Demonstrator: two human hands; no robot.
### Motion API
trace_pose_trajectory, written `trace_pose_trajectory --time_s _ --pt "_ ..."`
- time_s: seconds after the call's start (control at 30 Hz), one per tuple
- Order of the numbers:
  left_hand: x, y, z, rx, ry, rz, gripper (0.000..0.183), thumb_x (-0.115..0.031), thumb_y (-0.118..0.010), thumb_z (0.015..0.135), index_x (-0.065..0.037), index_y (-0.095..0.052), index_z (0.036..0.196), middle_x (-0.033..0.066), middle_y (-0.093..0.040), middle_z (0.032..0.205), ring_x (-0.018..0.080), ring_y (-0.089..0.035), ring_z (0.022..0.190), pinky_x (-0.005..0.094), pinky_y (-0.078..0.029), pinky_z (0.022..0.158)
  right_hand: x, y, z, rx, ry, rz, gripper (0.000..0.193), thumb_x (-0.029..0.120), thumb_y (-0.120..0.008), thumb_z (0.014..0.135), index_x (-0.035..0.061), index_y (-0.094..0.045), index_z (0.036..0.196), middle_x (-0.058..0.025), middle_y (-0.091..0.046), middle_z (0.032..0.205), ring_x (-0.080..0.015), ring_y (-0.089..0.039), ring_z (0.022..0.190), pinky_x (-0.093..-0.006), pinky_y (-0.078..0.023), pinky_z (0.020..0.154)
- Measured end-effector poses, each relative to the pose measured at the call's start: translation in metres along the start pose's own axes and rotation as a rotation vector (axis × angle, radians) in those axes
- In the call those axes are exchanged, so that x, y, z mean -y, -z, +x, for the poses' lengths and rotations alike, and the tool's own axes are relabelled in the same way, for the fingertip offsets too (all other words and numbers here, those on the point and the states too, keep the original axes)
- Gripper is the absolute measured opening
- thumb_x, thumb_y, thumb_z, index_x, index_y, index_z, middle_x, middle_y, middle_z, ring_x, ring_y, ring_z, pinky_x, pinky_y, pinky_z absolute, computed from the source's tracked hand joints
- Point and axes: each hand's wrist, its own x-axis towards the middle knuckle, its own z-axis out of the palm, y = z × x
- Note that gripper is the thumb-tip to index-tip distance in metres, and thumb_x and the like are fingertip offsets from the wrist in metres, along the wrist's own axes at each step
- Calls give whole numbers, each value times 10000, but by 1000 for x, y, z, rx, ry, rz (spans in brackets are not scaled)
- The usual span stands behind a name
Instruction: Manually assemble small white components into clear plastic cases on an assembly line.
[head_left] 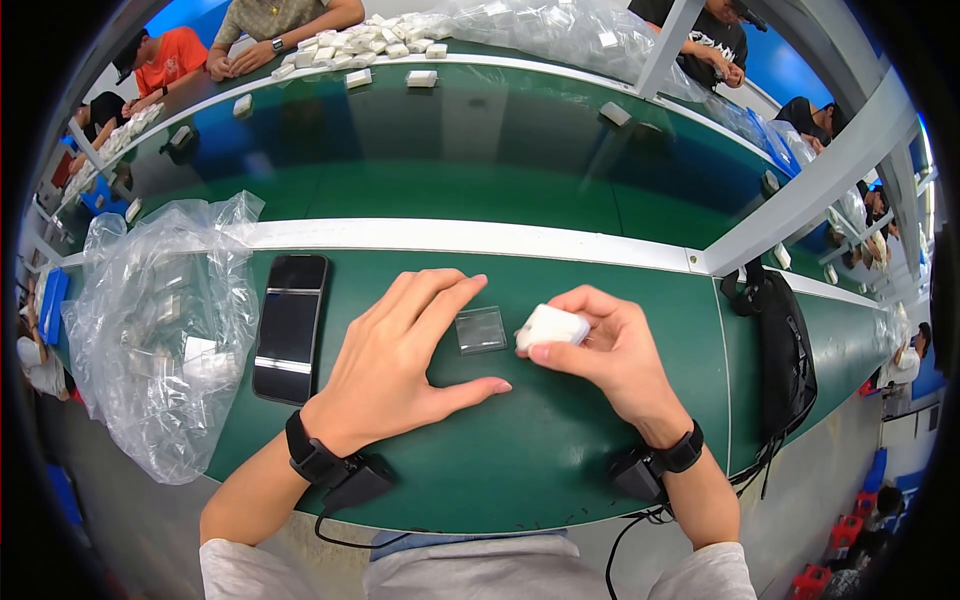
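A white block [556,328], pinched in the right hand [622,352], is above the green surface [540,450]; the left hand [385,365] spreads wide beside a clear case [481,331] (flat, nearer the far edge); a phone [290,322] lies toward the left edge.

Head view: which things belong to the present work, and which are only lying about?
Seem to belong:
white block, in the right fingers
clear square plastic piece
clear bag with white pieces

Seem only lying about:
black phone
black pouch
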Motion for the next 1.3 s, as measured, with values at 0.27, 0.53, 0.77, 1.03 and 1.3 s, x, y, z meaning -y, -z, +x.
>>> trace_pose_trajectory --time_s 0.27,0.53,0.77,1.03,1.3 --pt "11 -12 -3 119 39 61 517 -236 -895 806 -29 -695 1235 106 -667 1161 292 -661 1027 391 -557 832 4 -3 0 -56 -31 -46 278 40 -805 930 -43 -712 1178 -79 -754 1089 -114 -705 991 -280 -572 915" --pt "7 -14 -9 -63 -104 -180 615 -139 -943 734 -3 -692 1279 137 -695 1140 238 -698 848 340 -584 736 7 -1 -5 98 -72 92 216 51 -774 966 -29 -715 1159 -53 -744 1096 -99 -676 990 -273 -549 903" --pt "10 -15 -8 -148 -221 -100 609 -182 -959 709 11 -709 1230 145 -717 1084 250 -700 803 324 -578 660 3 -4 -8 104 132 -105 138 18 -756 967 -20 -734 1098 -56 -710 1029 -109 -633 912 -277 -493 819" --pt "10 -14 -7 -185 -259 -1 579 -194 -964 701 16 -728 1186 141 -716 1023 240 -672 711 316 -531 583 -3 -15 -9 -13 211 -197 129 14 -782 939 -19 -734 1054 -50 -710 957 -95 -615 833 -251 -472 746" --pt "8 -14 -9 -194 -233 19 585 -199 -967 702 20 -731 1190 137 -715 1018 236 -669 723 318 -527 584 -7 -21 -12 -78 260 -203 123 8 -784 933 -21 -733 1041 -54 -713 925 -89 -617 805 -250 -467 710"
